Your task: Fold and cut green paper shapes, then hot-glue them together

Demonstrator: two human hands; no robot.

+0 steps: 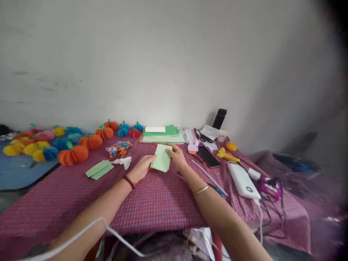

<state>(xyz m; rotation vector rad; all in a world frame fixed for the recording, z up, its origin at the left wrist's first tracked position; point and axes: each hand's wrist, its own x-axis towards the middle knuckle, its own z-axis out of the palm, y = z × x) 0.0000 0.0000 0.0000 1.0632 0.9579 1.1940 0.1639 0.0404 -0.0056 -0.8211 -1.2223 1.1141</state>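
A small stack of light green paper (162, 158) is held between both hands above the checked tablecloth, its sheets slightly out of line at the lower edge. My left hand (143, 167) grips its left edge, with a dark red bead bracelet on the wrist. On the other side, my right hand (176, 156) holds the upper right corner, fingers at the top edge; a bangle circles that wrist. Left of my left hand lie green paper strips (100, 169) and a crumpled white piece (123, 161). Green and white sheets (163, 138) rest behind the stack.
Orange, blue and yellow paper pumpkins (73, 155) fill the left side. Colourful scraps (119, 148) lie nearer. At right are a phone (208, 157), scissors (206, 138), a yellow tool (227, 155), a white power bank (244, 180) and cables. A white cable crosses my left forearm.
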